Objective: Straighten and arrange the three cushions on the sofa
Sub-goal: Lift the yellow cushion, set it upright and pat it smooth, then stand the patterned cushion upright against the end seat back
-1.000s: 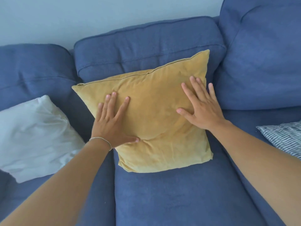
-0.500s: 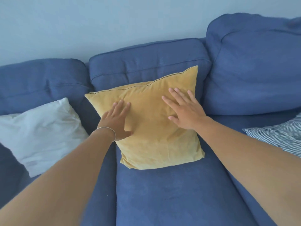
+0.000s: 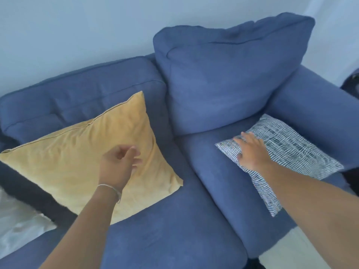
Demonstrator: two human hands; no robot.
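A yellow cushion [image 3: 77,152] leans against the blue sofa's [image 3: 174,230] middle back pad. In front of it hovers my left hand [image 3: 118,166], fingers loosely curled and holding nothing. A blue-and-white striped cushion [image 3: 291,152] lies flat on the right seat beside the armrest. My right hand [image 3: 251,152] rests palm down on its left part, fingers spread. At the lower left edge a white cushion [image 3: 17,228] shows only in part.
The sofa's right back pad [image 3: 229,78] stands taller and tilted. The right armrest [image 3: 318,105] borders the striped cushion. A pale wall [image 3: 77,26] is behind. Light floor [image 3: 291,253] shows at the lower right.
Both hands have left the yellow cushion. My right hand has moved right onto the striped cushion, and the view has swung right, pushing the white cushion nearly out of frame.
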